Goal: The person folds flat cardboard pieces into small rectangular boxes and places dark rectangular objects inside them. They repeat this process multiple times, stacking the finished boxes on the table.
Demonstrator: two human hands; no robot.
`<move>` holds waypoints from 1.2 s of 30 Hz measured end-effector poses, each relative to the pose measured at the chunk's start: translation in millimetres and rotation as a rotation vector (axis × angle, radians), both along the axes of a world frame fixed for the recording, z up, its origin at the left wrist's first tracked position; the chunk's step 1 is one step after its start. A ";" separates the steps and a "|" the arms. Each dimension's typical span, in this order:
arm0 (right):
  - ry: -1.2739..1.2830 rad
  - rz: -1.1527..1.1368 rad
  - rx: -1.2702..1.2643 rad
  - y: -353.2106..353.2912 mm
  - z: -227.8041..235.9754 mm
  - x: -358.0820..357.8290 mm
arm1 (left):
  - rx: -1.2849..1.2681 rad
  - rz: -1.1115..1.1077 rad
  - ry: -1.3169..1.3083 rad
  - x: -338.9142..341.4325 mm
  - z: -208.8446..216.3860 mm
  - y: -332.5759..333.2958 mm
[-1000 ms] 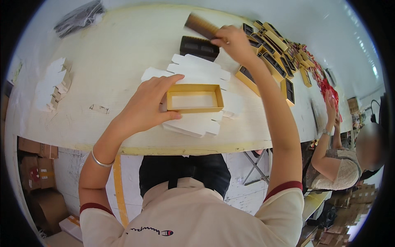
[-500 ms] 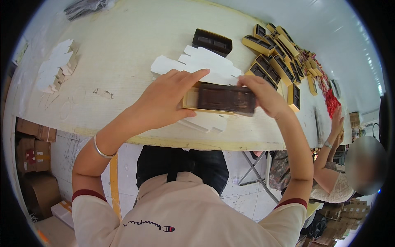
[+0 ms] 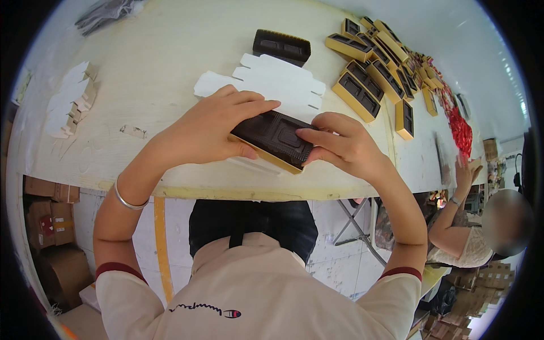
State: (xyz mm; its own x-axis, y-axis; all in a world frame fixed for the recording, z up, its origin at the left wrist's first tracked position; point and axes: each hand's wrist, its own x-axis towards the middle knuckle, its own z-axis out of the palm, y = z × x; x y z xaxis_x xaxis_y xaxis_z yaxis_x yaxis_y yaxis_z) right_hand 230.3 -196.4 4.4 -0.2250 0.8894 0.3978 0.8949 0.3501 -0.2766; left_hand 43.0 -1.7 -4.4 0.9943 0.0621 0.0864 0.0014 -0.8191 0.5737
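Observation:
A small gold box (image 3: 292,166) is between my hands near the table's front edge, its long side slanting down to the right. A dark brown plastic tray (image 3: 277,133) with moulded compartments lies inside it, roughly level with the rim. My left hand (image 3: 218,127) grips the box's left end, thumb on the near side and fingers over the far side. At the right end, my right hand (image 3: 348,147) has its fingers on the tray and its thumb at the box's corner. White flat card blanks (image 3: 277,82) lie just beyond and partly beneath the box.
Dark plastic trays (image 3: 281,46) are stacked behind the blanks. Several gold boxes with dark trays (image 3: 357,93) crowd the far right, beside red strands (image 3: 460,133). White folded card pieces (image 3: 71,102) stand at the left. A co-worker's hand (image 3: 466,173) is at the right edge.
The tray, held offset to the right over the box, now sits inside it. The box has turned so its right end points nearer me. My right hand has shifted onto that end.

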 end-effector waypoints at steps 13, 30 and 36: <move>-0.122 -0.048 -0.061 2.7 8.0 -20.6 | 0.212 -0.016 -0.126 1.2 -17.7 -14.4; -0.365 0.047 -0.144 -1.3 0.7 -13.6 | 0.487 0.036 -0.229 -1.9 -19.0 -12.0; -0.051 -0.256 -0.001 -14.8 -43.2 -44.3 | 0.301 -0.015 -0.181 1.1 -22.3 -12.1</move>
